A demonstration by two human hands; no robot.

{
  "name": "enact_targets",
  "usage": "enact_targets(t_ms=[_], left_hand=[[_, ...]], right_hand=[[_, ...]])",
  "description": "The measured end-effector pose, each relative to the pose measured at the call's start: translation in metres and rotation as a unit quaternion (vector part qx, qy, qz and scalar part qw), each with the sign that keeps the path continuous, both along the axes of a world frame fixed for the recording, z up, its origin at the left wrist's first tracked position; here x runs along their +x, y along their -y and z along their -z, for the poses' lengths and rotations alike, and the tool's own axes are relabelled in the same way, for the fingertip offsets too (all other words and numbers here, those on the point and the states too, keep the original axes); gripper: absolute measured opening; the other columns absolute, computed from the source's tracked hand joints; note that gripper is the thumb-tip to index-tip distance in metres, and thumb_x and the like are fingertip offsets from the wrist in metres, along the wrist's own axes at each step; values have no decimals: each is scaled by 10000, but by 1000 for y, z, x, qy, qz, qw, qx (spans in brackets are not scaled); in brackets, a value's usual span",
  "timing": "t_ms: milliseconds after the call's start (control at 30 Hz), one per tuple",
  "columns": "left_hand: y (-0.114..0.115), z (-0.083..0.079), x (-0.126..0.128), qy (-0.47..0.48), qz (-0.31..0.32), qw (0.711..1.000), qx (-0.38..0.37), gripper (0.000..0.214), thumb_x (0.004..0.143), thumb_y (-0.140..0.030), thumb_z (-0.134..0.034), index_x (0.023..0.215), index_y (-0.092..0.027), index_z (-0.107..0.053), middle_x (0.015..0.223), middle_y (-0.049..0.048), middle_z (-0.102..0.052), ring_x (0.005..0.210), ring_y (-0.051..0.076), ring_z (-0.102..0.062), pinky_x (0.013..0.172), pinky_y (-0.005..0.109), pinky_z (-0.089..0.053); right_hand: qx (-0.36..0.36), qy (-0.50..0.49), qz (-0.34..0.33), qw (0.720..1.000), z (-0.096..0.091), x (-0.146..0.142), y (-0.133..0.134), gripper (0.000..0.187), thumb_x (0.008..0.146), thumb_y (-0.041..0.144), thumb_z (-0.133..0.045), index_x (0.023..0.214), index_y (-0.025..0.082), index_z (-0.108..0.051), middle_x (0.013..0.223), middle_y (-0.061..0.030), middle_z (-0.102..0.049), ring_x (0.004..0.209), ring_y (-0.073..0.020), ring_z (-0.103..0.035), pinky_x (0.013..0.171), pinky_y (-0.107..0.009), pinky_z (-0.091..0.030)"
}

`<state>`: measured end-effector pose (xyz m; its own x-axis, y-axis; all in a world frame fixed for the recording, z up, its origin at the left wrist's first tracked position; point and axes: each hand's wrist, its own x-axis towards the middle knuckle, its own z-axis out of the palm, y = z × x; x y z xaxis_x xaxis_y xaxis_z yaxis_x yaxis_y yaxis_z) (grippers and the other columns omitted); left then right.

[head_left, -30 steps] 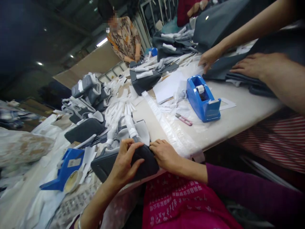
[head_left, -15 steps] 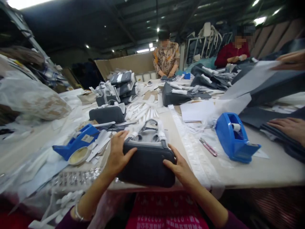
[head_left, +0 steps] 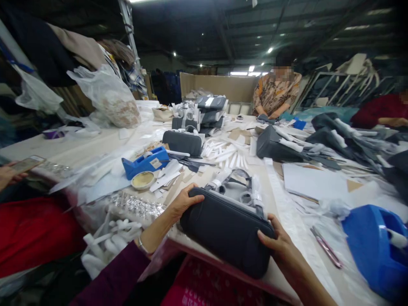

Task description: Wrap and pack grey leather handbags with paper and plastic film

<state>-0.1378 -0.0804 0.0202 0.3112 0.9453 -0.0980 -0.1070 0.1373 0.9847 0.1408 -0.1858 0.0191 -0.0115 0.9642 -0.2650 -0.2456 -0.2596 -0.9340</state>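
The bag (head_left: 228, 229) lies between the fingers (head_left: 195, 198) at the near edge of the surface (head_left: 79, 149) — left hand (head_left: 183, 204) curled over one end, right hand (head_left: 279, 246) clasping the other — so an even grip on both ends, I judge, best keeps it from sliding off.

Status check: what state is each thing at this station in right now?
Dark bag: tilted, held at both ends.
Left hand: gripping the bag's left end.
Right hand: gripping the bag's right end.
Bag handles: wrapped in white.
Nearer blue tape dispenser: upright, roll loaded, untouched.
Snips: closed, lying flat.
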Motion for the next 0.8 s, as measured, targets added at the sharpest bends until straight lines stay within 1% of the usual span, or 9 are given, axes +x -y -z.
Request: enact_targets(t_ms=[133, 233, 400, 467, 533, 600, 633, 700, 800], left_hand=[[3, -1, 2, 25, -1, 1000, -10, 478, 621, -400, -797, 966, -178, -552, 784, -14, -619, 691, 137, -593, 632, 227, -460], [16, 3, 6, 45, 1, 999, -25, 512, 625, -403, -794, 1027, -183, -563, 824, 1, -635, 686, 145, -601, 609, 229, -457], [41, 11, 16, 86, 5, 996, -37, 440, 617, -425, -794, 886, -156, -572, 720, -19, -600, 621, 120, -567, 581, 219, -429], [41, 8, 10, 53, 40, 998, -3, 426, 615, -428, -794, 866, -144, -599, 710, -15, -596, 644, 123, -560, 599, 219, -422], [34, 4, -6, 28, 72, 996, 48, 377, 681, -446, -740, 871, -137, -637, 771, 12, -626, 727, 142, -571, 662, 232, -429], [28, 4, -27, 31, 44, 995, 81, 327, 759, -433, -660, 891, -134, -660, 876, 43, -648, 810, 152, -573, 724, 242, -432], [27, 6, -37, 41, 15, 996, 80, 305, 768, -402, -643, 911, -133, -660, 921, 55, -648, 817, 149, -573, 731, 246, -434], [30, 18, -47, 66, -20, 997, 46, 311, 710, -306, -677, 963, -130, -642, 953, 67, -637, 750, 133, -579, 692, 254, -446], [44, 42, -38, 150, -1, 989, -7, 473, 596, -183, -720, 1052, -150, -596, 1012, 70, -608, 673, 103, -582, 627, 237, -443]], right_hand=[[-21, 52, 37, 998, -2, 2, -2, 572, 673, 449, -739, 1165, 280, -500, 1032, -26, -676, 890, -228, -649, 747, -309, -495], [-35, 80, 54, 995, -6, 7, -3, 640, 650, 452, -757, 1207, 282, -491, 1023, -29, -684, 871, -225, -652, 761, -316, -500], [-79, 76, 56, 992, -5, 17, 4, 437, 637, 429, -765, 989, 287, -549, 880, 5, -697, 733, -204, -658, 648, -297, -514], [-90, 88, 54, 991, -1, 22, 7, 379, 648, 425, -756, 946, 303, -555, 862, 20, -699, 745, -214, -666, 681, -330, -531], [-94, 112, 45, 988, 4, 28, 8, 352, 660, 444, -740, 940, 318, -566, 883, 19, -704, 778, -238, -677, 735, -385, -541], [-92, 139, 30, 986, 7, 33, 7, 343, 671, 471, -722, 952, 333, -583, 915, 14, -708, 815, -258, -681, 785, -432, -539], [-91, 152, 23, 984, 8, 34, 6, 347, 678, 483, -711, 973, 347, -590, 935, 13, -708, 838, -265, -681, 802, -449, -537], [-92, 174, 11, 980, 9, 37, 5, 381, 696, 501, -690, 1043, 380, -589, 977, 14, -706, 894, -276, -674, 831, -473, -531], [-94, 196, 5, 976, 11, 39, 3, 422, 723, 519, -663, 1119, 409, -568, 973, 19, -706, 921, -279, -669, 870, -502, -516]])
